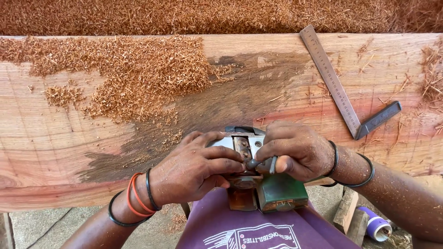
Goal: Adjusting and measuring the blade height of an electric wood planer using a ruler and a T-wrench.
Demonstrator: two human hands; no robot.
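1. The left hand (196, 168) is curling closed around the side of an upturned electric planer (258, 177), its fingers pressing across the metal sole beside the cutter block (243, 147).
2. The right hand (295, 150) is pinching closed on a small dark tool (260, 163), whose tip is touching the planer just beside the cutter block.
3. The planer, with a green body, is sitting at 6 o'clock in the view, resting over the person's purple-clad lap (240, 226) and against the near edge of a wide reddish wooden plank (69, 147).
4. A heap of wood shavings (134, 74) is lying on the plank at 10 o'clock from the hands.
5. A steel try square (344, 99) with a dark handle is lying on the plank at 2 o'clock, well apart from the right hand.
6. A purple-and-white cylinder (376, 226) is lying on the floor at 4 o'clock, near some wooden blocks (348, 214).
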